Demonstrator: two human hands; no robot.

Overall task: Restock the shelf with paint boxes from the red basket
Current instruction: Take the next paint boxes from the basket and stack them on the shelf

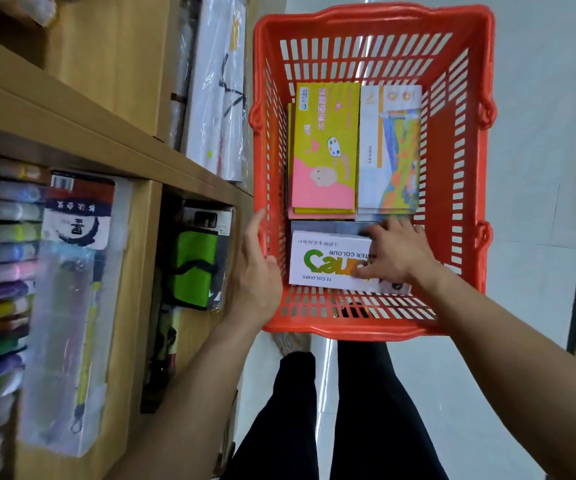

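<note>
Red basket [373, 26] of slotted plastic, standing on the floor beside the wooden shelf [113, 133]. Inside, lying flat: yellow-and-pink paint box [324, 147] at far left, white box with colourful painting [388, 147] just beside it, white "12 COLOURS" water colour box [328, 259] nearest, lettering upside down.

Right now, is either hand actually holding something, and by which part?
The left hand grips the red basket by its left wall. The right hand lies on the white paint box at its right end; whether it has a grip cannot be told.
</note>
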